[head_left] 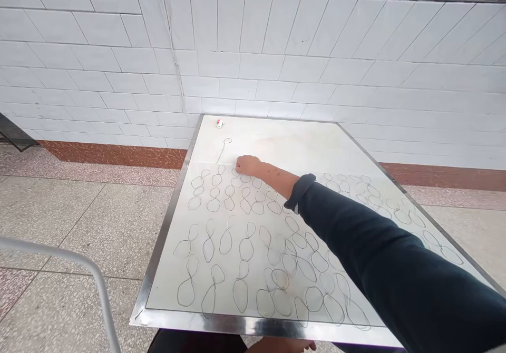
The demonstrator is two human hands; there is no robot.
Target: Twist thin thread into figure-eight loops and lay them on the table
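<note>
My right hand reaches across the white tabletop, its fingers curled in and resting near the top row of drawn figures; what it holds, if anything, is hidden. Rows of thin dark looped lines, many like a figure eight, cover the near and middle part of the surface. Beyond my hand, a single small loop with a tail stands alone. My left hand is partly visible below the table's front edge, its fingers mostly hidden.
Near the far left corner lies a small white and red object. The table has a metal rim and stands against a white tiled wall. At the left is a curved grey metal tube above the speckled floor.
</note>
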